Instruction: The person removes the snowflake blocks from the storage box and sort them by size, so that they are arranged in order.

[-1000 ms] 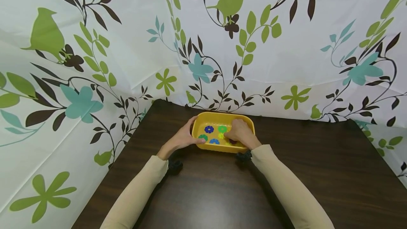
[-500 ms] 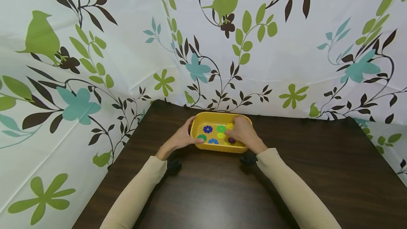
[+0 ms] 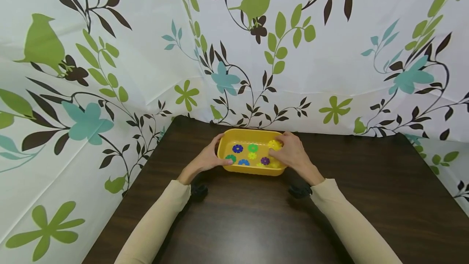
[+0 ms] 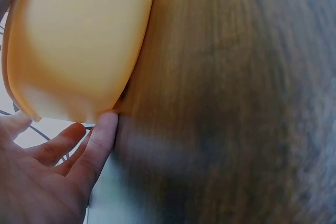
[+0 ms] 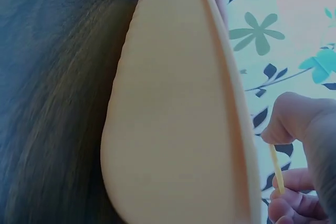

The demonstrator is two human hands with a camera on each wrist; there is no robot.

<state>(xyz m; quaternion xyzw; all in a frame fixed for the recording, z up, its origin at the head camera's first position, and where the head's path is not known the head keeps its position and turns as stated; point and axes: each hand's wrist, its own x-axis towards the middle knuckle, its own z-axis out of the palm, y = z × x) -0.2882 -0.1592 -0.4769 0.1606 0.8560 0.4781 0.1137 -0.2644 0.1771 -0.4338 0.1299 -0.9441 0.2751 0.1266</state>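
Observation:
A yellow plastic tray (image 3: 249, 169) stands on the table in the head view. My left hand (image 3: 206, 159) grips its left end, thumb over the front rim; in the left wrist view the fingers (image 4: 100, 140) touch the tray's outer end wall (image 4: 79, 40). Over the right end, my right hand (image 3: 293, 154) pinches a yellow notched disc (image 3: 274, 145). The right wrist view shows this disc (image 5: 277, 169) edge-on between thumb and fingers. Flat notched discs lie in the tray, among them a dark blue disc (image 3: 237, 148), a purple disc (image 3: 265, 161) and a small yellow disc (image 3: 252, 155).
The dark wooden table (image 3: 234, 223) extends around the tray. Behind and at the left hangs a white cloth (image 3: 146, 52) printed with birds and leaves. Black wrist straps (image 3: 300, 190) show under the forearms.
My right hand has risen from inside the tray toward its right rim with a yellow disc pinched, uncovering the purple disc. The left hand keeps its hold on the tray.

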